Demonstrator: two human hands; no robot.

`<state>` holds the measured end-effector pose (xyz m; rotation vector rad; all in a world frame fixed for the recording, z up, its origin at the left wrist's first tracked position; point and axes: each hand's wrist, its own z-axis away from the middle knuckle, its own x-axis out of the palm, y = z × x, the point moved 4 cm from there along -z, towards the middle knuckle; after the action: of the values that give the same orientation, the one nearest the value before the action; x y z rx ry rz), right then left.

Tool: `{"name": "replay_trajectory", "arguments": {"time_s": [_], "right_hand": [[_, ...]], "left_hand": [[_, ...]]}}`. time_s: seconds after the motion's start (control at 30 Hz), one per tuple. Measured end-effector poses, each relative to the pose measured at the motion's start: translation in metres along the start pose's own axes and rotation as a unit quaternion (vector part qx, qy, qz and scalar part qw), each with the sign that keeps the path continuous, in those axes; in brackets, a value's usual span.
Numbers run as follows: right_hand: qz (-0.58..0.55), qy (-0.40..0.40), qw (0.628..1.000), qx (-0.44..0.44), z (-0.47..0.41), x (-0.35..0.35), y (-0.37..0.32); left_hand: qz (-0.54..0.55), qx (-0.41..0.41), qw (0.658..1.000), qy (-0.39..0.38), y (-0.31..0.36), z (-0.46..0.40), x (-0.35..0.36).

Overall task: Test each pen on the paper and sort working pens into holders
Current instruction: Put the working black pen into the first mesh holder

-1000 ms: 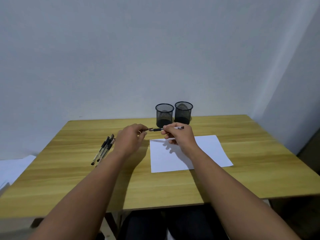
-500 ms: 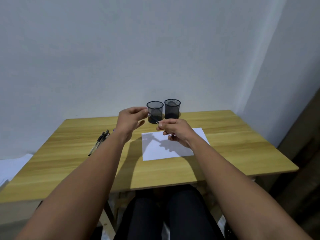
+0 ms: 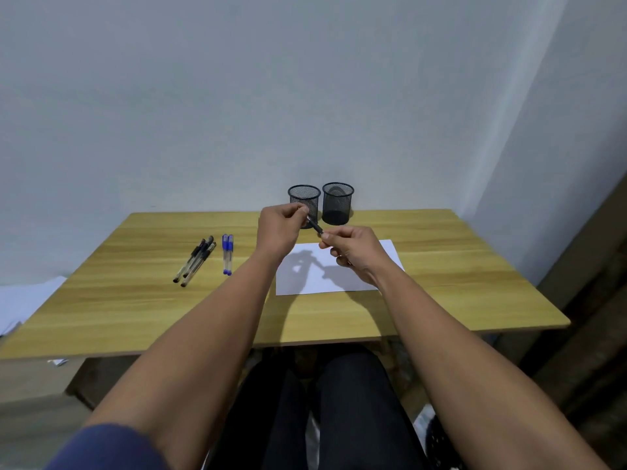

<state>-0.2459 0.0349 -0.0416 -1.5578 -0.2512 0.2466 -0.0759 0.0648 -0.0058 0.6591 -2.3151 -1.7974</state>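
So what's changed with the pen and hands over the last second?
Both hands have lifted off the table with the pen, which went from level to slanting. The left hand still pinches its upper end, in front of the left holder; the right hand grips the lower end above the paper. The right holder and the loose pens stayed put.

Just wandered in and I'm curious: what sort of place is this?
Probably a plain desk in a home or small office: a light wooden table against a bare white wall, two black mesh pen holders and a white paper sheet.
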Motion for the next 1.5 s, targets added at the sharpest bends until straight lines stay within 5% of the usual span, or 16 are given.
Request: {"name": "replay_trajectory", "arguments": {"time_s": [0.2,0.37,0.57,0.83,1.2,1.5], "right_hand": [[-0.033,0.006,0.999,-0.01,-0.007,0.005,0.004],[0.062,-0.032,0.997,-0.035,-0.031,0.006,-0.017],[0.132,0.07,0.986,-0.075,-0.094,-0.015,-0.047],[0.26,0.144,0.939,-0.173,-0.195,-0.006,-0.088],[0.462,0.107,0.876,-0.089,-0.254,0.033,-0.038],[0.425,0.134,0.885,-0.136,-0.222,0.044,-0.055]], "left_hand": [[-0.002,0.01,1.0,-0.025,0.014,-0.013,0.008],[-0.005,0.011,0.997,-0.075,0.015,-0.043,0.009],[-0.106,-0.007,0.994,-0.012,-0.026,-0.083,-0.001],[-0.194,-0.059,0.977,-0.061,-0.099,-0.145,0.019],[-0.222,-0.016,0.975,-0.005,-0.128,-0.167,0.037],[-0.286,-0.015,0.957,-0.037,-0.109,-0.151,0.007]]}}
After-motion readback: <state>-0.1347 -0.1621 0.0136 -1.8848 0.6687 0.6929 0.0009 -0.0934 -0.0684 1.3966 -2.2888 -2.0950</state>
